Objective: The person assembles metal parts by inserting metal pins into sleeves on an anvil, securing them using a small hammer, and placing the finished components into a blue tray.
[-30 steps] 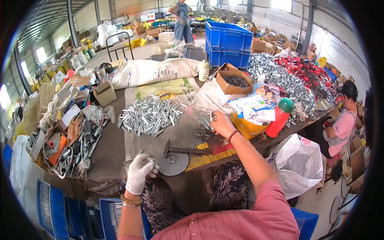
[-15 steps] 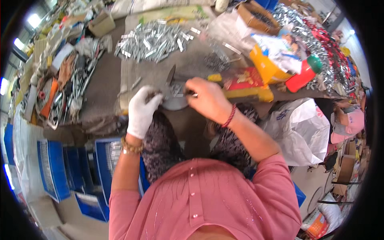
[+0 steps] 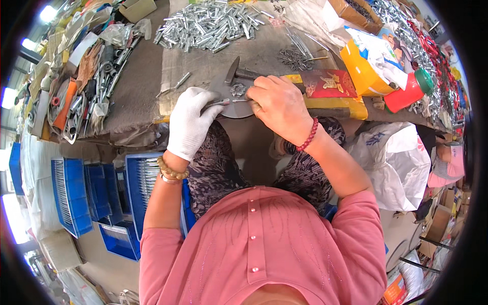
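Observation:
My left hand [image 3: 189,122], in a white glove, pinches a small silver metal tube [image 3: 220,102] that points to the right. Opposite it, my bare right hand [image 3: 282,104] grips a thin metal pin [image 3: 240,100], its tip toward the tube with a narrow gap between them. Both are held over a round metal plate [image 3: 238,112] at the table's front edge. On the plate is a small shiny cluster of metal pieces [image 3: 237,90]. Just behind lies a hammer [image 3: 232,70], its handle running right behind my right hand.
A heap of silver metal tubes [image 3: 208,25] covers the far table. Small dark pins [image 3: 295,60] lie near a red packet [image 3: 330,84], a yellow box [image 3: 353,66] and a red jar [image 3: 406,94]. Tools [image 3: 104,66] crowd the left; blue bins [image 3: 71,198] stand below.
The view has shifted, so the table sits higher. My hands now hold the tube and pin facing each other; both pieces show more plainly than before. The hammer stays beside the plate.

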A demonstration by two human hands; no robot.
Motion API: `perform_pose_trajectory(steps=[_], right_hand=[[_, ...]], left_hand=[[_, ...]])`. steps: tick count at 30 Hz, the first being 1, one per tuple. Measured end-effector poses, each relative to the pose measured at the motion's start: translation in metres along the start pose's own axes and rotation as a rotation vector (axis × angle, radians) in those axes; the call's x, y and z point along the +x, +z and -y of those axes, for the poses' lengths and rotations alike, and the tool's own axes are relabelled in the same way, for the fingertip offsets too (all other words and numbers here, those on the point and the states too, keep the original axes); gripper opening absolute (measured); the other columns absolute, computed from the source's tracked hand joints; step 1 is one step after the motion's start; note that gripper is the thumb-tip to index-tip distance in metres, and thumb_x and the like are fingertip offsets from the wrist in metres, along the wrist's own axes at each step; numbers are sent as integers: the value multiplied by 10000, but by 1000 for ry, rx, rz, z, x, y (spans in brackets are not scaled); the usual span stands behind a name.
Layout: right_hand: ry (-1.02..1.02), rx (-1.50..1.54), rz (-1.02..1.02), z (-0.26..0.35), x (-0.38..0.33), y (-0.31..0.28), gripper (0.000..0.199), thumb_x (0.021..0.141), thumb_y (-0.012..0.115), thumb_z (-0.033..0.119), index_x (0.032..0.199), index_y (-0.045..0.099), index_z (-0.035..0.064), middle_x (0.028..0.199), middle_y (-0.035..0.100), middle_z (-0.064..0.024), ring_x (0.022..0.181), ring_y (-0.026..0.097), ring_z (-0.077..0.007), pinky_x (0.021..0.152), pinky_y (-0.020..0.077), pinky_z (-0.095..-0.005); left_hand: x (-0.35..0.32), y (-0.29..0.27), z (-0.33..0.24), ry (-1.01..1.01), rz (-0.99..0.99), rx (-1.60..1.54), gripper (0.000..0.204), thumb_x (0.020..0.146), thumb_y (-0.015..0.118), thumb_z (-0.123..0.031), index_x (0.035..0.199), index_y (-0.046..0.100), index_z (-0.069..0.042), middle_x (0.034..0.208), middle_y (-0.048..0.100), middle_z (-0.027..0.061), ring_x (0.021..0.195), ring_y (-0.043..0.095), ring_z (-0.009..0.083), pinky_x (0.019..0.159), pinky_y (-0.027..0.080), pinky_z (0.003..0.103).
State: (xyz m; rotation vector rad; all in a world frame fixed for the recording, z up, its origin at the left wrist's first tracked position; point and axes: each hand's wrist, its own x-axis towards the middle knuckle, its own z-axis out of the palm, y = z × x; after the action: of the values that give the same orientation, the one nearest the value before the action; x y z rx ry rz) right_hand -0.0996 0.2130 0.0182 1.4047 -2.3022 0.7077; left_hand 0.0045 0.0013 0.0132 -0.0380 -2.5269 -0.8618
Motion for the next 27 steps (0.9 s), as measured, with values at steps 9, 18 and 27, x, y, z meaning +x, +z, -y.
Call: perform_pose_trajectory(steps=[9,18,27], right_hand=[[-35,44,-41,-7,8,5,95,774,709,43,823,647,96,883,603,-58,896,642,-283,805,505,-426],[-21,82,-52,-8,10,5,75,807,709,50,840,654,90,882,608,-62,885,645,-285,793,504,-428],[-39,148,-57,-9,11,10,74,803,701,41,844,670,94,849,606,-62,880,647,-295,783,500,-433]], left_hand=[[12,4,7,45,0,96,125,857,796,-151,943,760,-68,942,676,110,945,655,312,847,521,403],[10,6,10,43,6,44,100,866,777,-162,924,763,-82,931,668,97,936,656,309,820,525,406],[4,8,7,85,2,12,83,858,758,-94,932,756,-58,930,659,113,931,652,311,836,521,396]])
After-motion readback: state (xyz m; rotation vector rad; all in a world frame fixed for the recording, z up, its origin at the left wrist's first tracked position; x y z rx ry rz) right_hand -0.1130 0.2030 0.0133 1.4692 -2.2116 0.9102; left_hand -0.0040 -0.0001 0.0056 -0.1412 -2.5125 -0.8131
